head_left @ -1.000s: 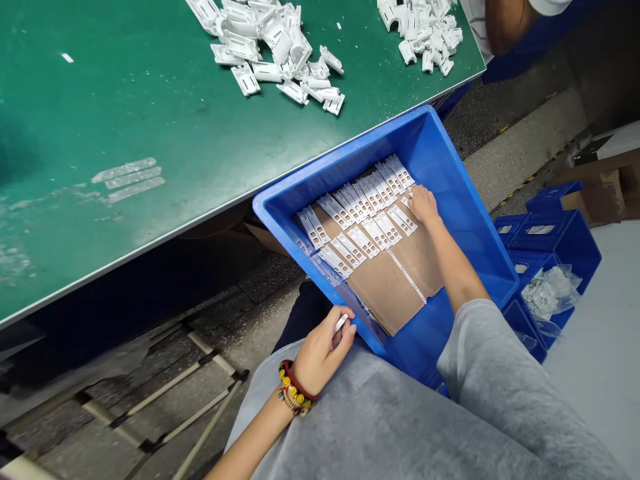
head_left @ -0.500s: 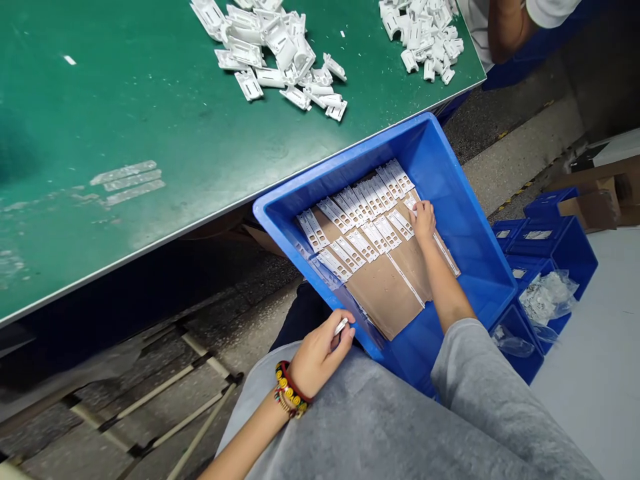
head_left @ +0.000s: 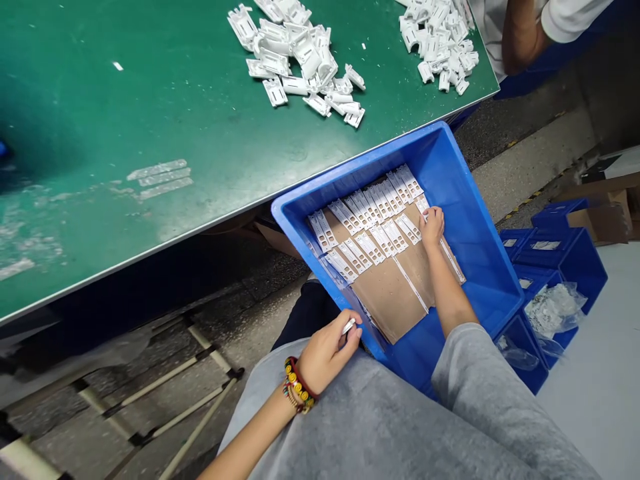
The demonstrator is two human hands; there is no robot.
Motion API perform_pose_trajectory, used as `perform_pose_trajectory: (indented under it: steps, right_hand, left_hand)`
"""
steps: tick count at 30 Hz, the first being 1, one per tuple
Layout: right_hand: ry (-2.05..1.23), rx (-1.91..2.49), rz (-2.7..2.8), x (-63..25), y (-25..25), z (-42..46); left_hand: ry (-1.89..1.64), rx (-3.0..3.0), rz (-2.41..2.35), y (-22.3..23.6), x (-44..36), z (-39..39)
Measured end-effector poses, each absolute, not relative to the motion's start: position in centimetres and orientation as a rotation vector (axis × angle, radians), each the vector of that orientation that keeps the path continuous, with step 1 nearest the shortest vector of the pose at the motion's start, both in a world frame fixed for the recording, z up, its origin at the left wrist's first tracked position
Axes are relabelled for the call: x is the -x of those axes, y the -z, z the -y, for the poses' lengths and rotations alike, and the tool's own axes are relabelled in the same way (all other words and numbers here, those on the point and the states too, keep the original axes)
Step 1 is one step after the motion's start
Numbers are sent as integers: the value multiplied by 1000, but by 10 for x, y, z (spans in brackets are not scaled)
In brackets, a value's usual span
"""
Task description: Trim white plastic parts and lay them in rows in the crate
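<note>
My hands are apart: the left hand [head_left: 327,353] pinches a small white piece [head_left: 349,326] low in the frame, while the right hand [head_left: 433,225] rests on white perforated strips [head_left: 370,223] lying on cardboard [head_left: 395,300] inside the blue crate [head_left: 350,171].

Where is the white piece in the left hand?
In the head view, lower centre, the white piece is pinched in the left hand, by the blue crate's corner.

Factory assembly workshop, green work surface [head_left: 125,120], heaps of white plastic parts [head_left: 300,67], a blue crate [head_left: 480,267] of punched white strips [head_left: 370,240], more blue crates [head_left: 550,250], cardboard boxes [head_left: 600,223], yellow-and-black hazard tape [head_left: 520,203], concrete floor [head_left: 530,163], a co-worker's arm [head_left: 520,40]
</note>
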State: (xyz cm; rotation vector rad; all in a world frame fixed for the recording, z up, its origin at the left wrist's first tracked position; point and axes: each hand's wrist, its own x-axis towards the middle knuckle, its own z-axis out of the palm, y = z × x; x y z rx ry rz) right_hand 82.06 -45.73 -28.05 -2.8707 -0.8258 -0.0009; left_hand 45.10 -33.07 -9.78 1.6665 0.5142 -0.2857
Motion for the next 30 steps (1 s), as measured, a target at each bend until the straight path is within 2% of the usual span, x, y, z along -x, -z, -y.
perform_pose_trajectory:
  steps: [11,17,30]
  right_hand:
    - [1,2849,838,-827,276,456]
    - [38,2834,908,-802,277,466]
    - [83,2815,805,-783,277,480]
  left_hand:
    - [279,-1661,-524,100,-450,331]
    - [260,-1624,-507,101,-448,331]
    - [31,-1053,-622,103,-449,338]
